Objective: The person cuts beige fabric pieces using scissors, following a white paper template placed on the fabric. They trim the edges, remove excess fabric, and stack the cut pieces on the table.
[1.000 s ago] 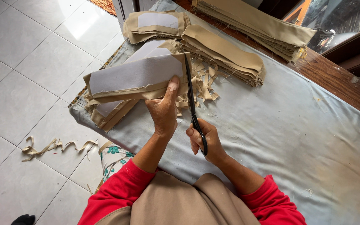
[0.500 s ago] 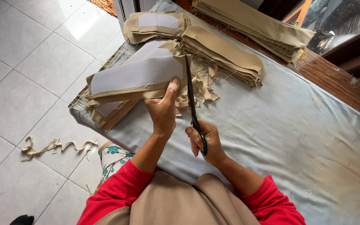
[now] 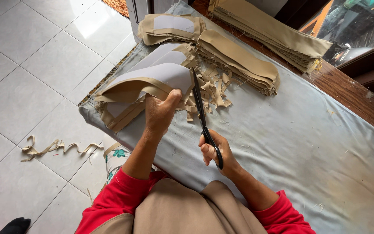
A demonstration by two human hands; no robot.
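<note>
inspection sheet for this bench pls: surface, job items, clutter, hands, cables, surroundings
Surface: pale blue cloth over a wooden table, stained at the right.
Job's things: tan fabric piece with grey lining; black scissors, blades at its edge.
Clutter: tan offcuts; stacks of tan pieces; trimmed strip on the floor.
Grippers: left hand pinches the fabric piece; right hand has fingers through the scissor handles.
Cables: nothing seen.
Surroundings: white floor tiles.
</note>
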